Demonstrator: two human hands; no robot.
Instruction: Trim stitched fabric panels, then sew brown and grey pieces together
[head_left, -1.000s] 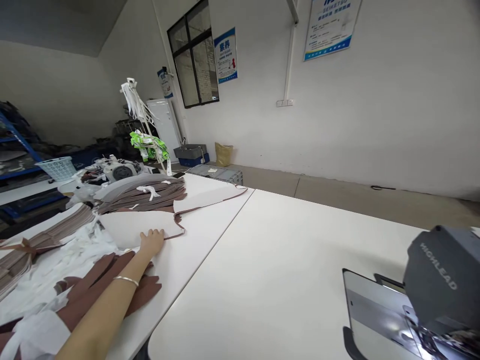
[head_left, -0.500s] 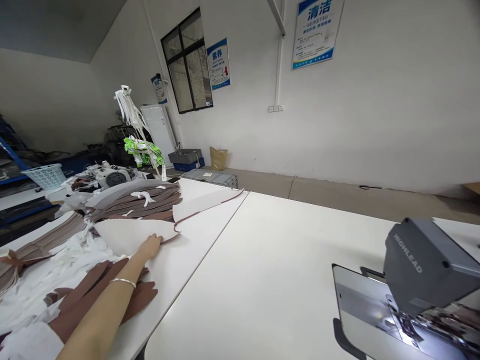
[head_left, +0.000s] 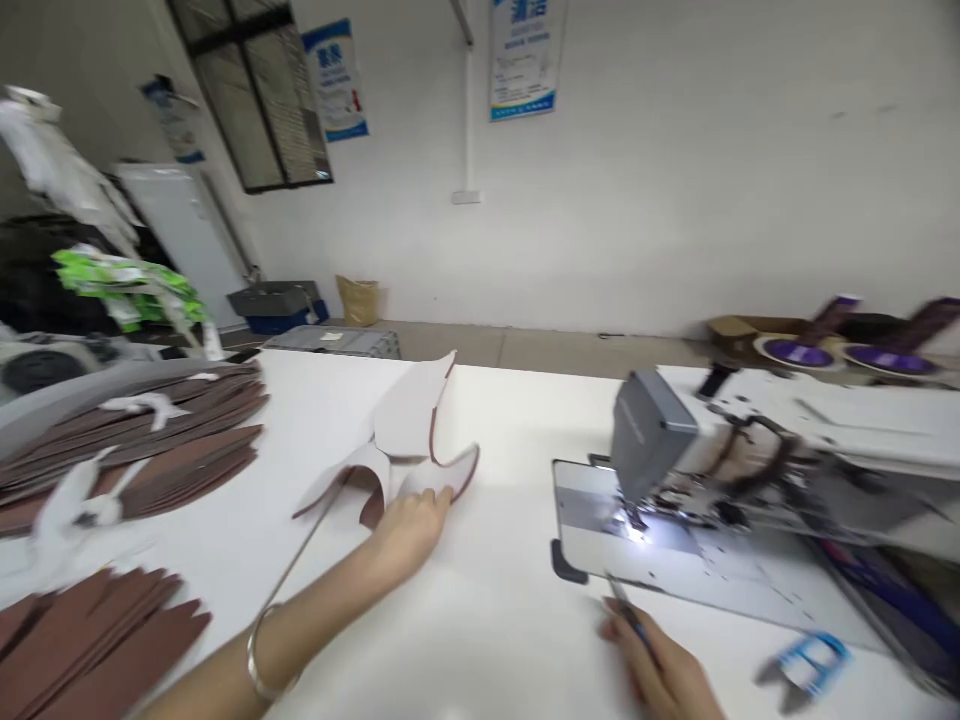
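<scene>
My left hand (head_left: 414, 525), a silver bangle on its wrist, is closed on the near edge of a cut piece (head_left: 409, 410) with a pale backing and a brown face. The piece is bent and curls up from the white tabletop. My right hand (head_left: 656, 655) is at the lower right, blurred, with its fingers closed round a slim pointed metal tool (head_left: 624, 600) with a dark handle. Whether this is a pair of tweezers or snips I cannot tell. The tool's tip points towards the lit needle area of the sewing machine (head_left: 652, 435).
Stacks of brown cut pieces (head_left: 187, 470) and brown strips (head_left: 105, 635) lie on the left, with white scraps (head_left: 79, 510) among them. A small blue-and-white object (head_left: 814, 660) lies at the lower right. Purple thread cones (head_left: 799, 350) stand behind the machine.
My left hand has drawn the pale-backed piece rightward from the stacks onto the tabletop before me. My right hand has come into view with the tool. The view has swung right.
</scene>
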